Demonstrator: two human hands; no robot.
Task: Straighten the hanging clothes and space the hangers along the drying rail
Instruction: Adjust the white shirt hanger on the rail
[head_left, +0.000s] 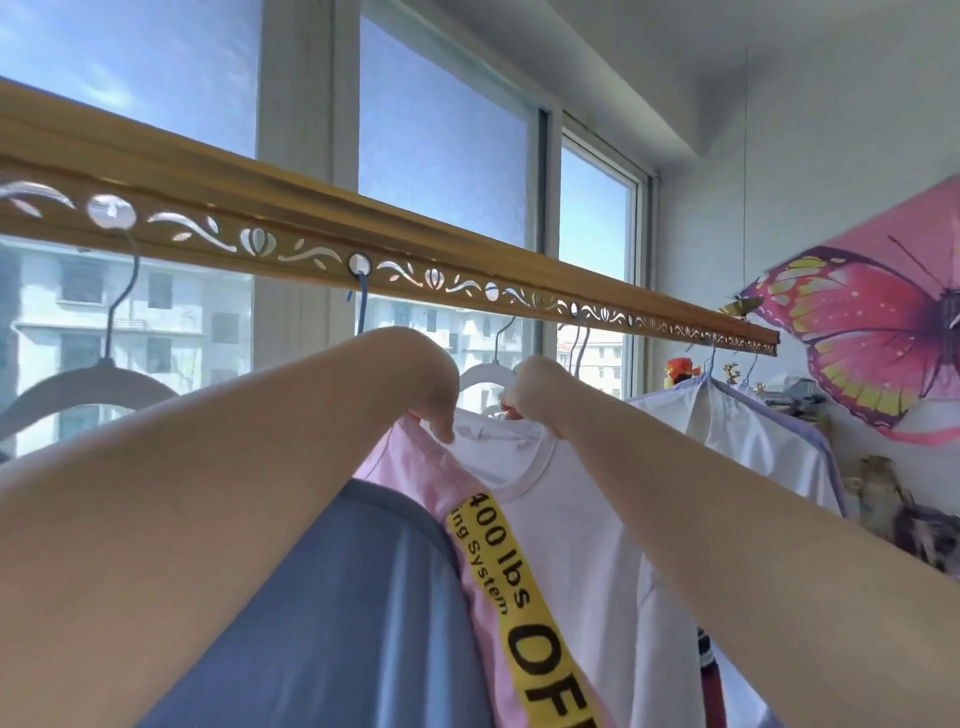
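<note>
Fingers of left hand (434, 397) pinch the shoulder fabric of the white T-shirt (566, 519) at its collar; fingers of right hand (535, 389) are curled shut at the neckline by the white hanger (485, 371), though I cannot tell if they hold cloth or hanger. Both forearms reach up from the bottom corners. The T-shirt hangs mid-rail, pressed against a pink garment (415, 467) with a yellow printed strap (519, 597), and a blue garment (337, 597) sits just left of that.

Progress, judged: midway. These three garments are bunched together and need spreading; the white one is being straightened now. Further right a pale lilac-edged garment (743, 431) hangs apart. An empty grey hanger (88, 384) hangs far left, well apart.

Count: one gold drying rail (467, 260) with cut-out holes; four garments clearly seen; about six hooks visible, far ones too small to be sure.
</note>
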